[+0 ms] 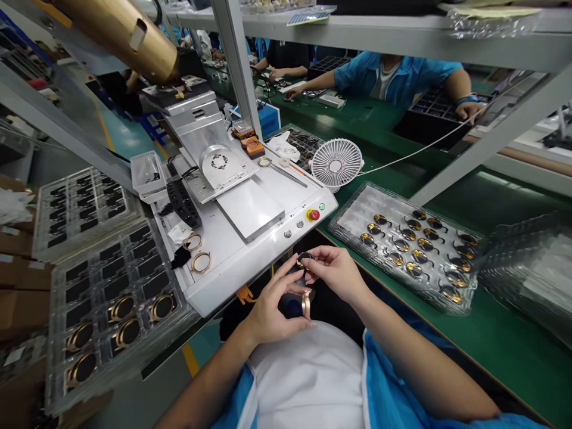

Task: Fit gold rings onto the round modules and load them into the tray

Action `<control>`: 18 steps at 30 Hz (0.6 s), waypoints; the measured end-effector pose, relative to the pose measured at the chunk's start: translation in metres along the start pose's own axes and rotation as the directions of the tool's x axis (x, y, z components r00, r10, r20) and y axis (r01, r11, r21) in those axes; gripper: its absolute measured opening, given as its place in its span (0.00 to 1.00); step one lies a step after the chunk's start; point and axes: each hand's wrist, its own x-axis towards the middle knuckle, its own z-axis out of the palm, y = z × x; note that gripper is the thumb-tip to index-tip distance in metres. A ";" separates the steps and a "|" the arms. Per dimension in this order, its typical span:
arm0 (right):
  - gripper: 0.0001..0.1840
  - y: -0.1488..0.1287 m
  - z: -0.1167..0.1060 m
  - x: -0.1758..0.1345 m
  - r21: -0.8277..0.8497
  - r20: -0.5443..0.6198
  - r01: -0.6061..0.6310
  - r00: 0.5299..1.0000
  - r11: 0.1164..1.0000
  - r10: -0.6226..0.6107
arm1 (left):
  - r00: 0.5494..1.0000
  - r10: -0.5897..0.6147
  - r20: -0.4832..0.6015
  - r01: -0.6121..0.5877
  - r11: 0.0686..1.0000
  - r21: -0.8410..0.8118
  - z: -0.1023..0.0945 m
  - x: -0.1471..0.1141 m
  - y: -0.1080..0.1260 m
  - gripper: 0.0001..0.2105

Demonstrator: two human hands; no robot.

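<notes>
In front of my body, my left hand grips a gold watch case ring on edge between thumb and fingers. My right hand pinches a small round black watch display just above the ring. The left index fingertip is close against the display's edge; whether it touches is hard to tell. To the right, a clear tray holds several round displays with short flex tails. Two loose gold rings lie on the white machine's left front corner.
The white machine has a raised metal fixture and a red stop button. A gold cylinder overhangs it. Also around are a small fan, stacked trays at left, empty-looking clear trays and a co-worker opposite.
</notes>
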 end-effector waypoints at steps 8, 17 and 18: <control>0.25 0.006 -0.002 0.002 0.025 0.044 -0.011 0.999 1.000 0.010 | 0.993 -0.077 0.091 0.053 0.968 0.246 -0.008 0.000 0.003 0.40; 0.22 -0.001 0.001 -0.007 0.036 0.084 -0.096 0.992 0.995 0.093 | 0.955 -0.145 -0.257 0.010 0.887 -0.462 -0.006 0.006 -0.009 0.23; 0.23 -0.001 0.003 -0.010 0.052 0.112 -0.136 0.985 0.989 0.129 | 0.942 -0.172 -0.290 0.007 0.870 -0.493 -0.005 0.007 -0.010 0.23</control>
